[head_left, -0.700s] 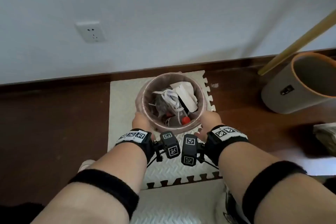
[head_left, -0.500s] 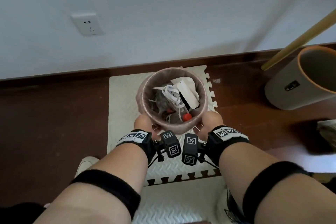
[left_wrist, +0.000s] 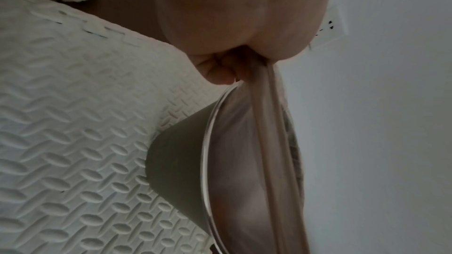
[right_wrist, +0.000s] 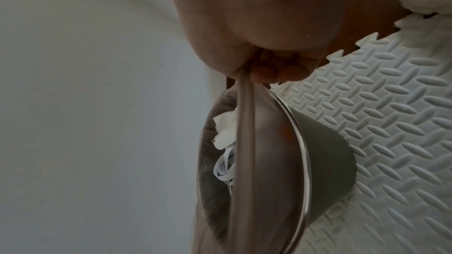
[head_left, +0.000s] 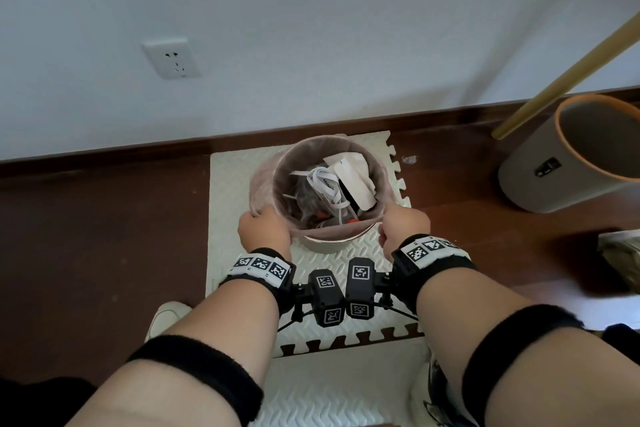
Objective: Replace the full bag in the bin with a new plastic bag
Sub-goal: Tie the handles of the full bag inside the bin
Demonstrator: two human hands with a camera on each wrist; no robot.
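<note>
Now the left hand (head_left: 265, 230) and right hand (head_left: 403, 227) each pinch the bag (head_left: 377, 163) rim, the bin (head_left: 332, 242) directly below them.

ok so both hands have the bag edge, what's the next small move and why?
Probably peel the far edge free: left hand and right hand pinch the pink bag, whose near edge is off the bin rim, while the far side looks still folded over.

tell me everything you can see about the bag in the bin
The bag is thin, translucent pinkish plastic lining the small round bin on the foam mat. It holds white paper, white strips and something red. Its near edge is lifted off the rim and stretched taut between the left hand and right hand, which pinch it.
</note>
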